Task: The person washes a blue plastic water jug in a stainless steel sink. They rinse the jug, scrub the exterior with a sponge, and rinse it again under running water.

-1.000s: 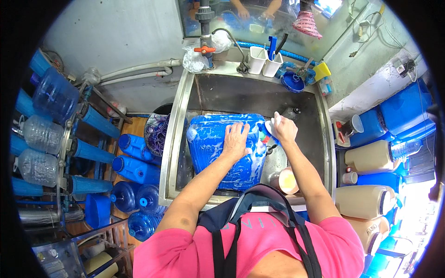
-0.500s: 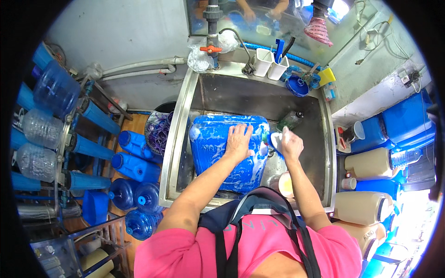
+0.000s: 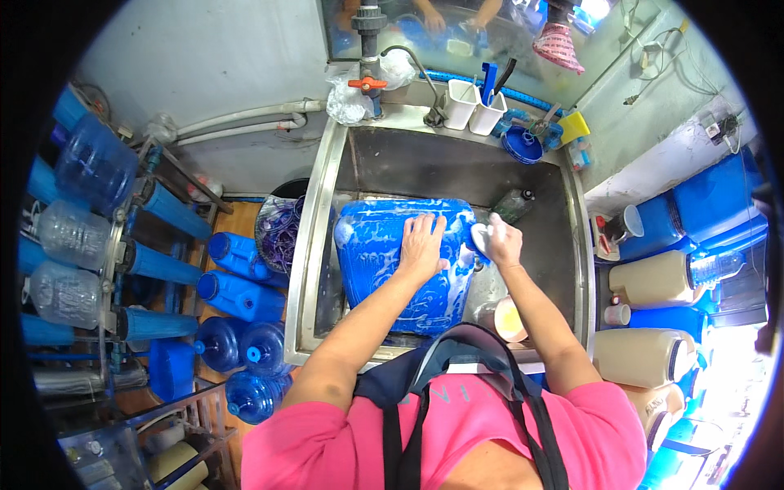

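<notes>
A large blue plastic jug [image 3: 367, 273], streaked with white suds, lies on its side in the steel sink [image 3: 309, 245]. My left hand [image 3: 420, 249] rests on its upper face, fingers stretched out. My right hand [image 3: 505, 242] is closed around a white oval scrubber [image 3: 480, 237], held against the jug's right end near its neck. Fingers cover part of the scrubber, so its exact kind is hard to make out. Behind my right hand a clear greenish bottle [image 3: 514, 206] lies tilted in the sink. Nearer me stands a tub [image 3: 510, 320] with something yellowish inside.
White holders [image 3: 461, 104] with brushes, a blue round lid [image 3: 523, 145] and a yellow sponge [image 3: 575, 127] line the sink's back ledge. Blue jugs [image 3: 245, 298] and round water bottles [image 3: 263, 349] stand on the left floor. Beige drums [image 3: 641, 358] are stacked at right.
My right hand has shifted slightly up and left with the scrubber, now closer against the jug's end. My left hand stays on the jug. The view has moved a little.
</notes>
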A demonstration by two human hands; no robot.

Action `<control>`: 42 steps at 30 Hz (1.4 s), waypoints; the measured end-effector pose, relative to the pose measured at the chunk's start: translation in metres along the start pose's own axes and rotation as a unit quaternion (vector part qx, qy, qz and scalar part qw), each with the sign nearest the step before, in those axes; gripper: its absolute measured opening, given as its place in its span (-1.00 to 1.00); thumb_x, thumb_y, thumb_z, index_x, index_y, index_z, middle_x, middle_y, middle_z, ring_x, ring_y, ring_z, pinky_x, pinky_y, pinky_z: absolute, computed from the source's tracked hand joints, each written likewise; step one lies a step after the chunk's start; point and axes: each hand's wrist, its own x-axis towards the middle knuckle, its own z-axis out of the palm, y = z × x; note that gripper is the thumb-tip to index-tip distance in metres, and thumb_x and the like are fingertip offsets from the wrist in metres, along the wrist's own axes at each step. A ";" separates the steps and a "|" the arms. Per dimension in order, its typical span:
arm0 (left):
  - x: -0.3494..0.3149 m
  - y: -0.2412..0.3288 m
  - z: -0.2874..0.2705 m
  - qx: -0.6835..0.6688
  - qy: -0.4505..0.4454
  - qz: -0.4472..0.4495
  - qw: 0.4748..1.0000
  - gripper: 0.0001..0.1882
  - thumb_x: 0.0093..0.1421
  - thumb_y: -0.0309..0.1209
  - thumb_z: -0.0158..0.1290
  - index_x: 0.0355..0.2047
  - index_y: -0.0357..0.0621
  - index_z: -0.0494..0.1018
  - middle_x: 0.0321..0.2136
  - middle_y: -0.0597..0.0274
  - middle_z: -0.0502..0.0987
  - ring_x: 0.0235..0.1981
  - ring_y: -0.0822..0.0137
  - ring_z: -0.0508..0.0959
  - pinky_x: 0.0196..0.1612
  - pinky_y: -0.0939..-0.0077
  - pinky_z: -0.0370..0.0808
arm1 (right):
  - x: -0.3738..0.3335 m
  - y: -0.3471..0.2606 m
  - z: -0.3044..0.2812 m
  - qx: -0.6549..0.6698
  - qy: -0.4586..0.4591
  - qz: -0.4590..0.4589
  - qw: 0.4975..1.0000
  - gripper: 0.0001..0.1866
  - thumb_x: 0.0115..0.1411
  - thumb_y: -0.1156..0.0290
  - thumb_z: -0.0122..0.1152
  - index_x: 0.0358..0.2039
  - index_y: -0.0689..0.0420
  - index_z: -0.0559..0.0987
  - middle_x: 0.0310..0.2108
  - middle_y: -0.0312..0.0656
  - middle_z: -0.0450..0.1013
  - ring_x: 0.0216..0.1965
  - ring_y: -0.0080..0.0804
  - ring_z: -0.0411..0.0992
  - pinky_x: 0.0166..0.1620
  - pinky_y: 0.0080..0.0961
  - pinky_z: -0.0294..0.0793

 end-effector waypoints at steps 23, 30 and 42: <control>-0.008 0.007 -0.004 0.011 0.045 0.020 0.999 0.01 -0.48 -0.24 0.48 0.08 -0.13 0.29 -0.03 0.03 0.38 0.05 0.08 0.35 0.11 0.17 0.22 | 0.000 -0.048 0.007 -0.171 0.039 -0.030 0.984 -0.43 0.29 -0.08 -0.22 -0.48 0.04 0.65 -0.49 0.10 0.51 -0.35 0.06 0.52 -0.24 -0.08 0.47; 0.006 0.006 -0.012 -0.020 0.016 0.026 0.999 -0.13 -0.48 -0.12 0.46 -0.09 -0.14 0.39 -0.12 0.04 0.40 -0.01 0.05 0.37 0.10 0.12 0.22 | -0.066 0.018 0.005 -0.246 -0.155 -0.094 0.952 -0.51 0.21 -0.02 0.02 -0.65 0.10 0.58 -0.64 0.05 0.47 -0.54 -0.09 0.51 -0.41 -0.20 0.46; 0.024 0.016 -0.013 -0.036 -0.107 0.075 0.991 -0.04 -0.43 -0.19 0.46 0.09 0.17 0.32 0.12 -0.07 0.30 0.10 -0.15 0.34 0.15 0.03 0.32 | -0.004 0.010 0.022 -0.172 -0.357 -0.032 0.917 -0.47 -0.20 0.13 0.38 -0.23 0.18 0.55 -0.42 -0.06 0.55 -0.40 -0.15 0.52 -0.30 -0.29 0.50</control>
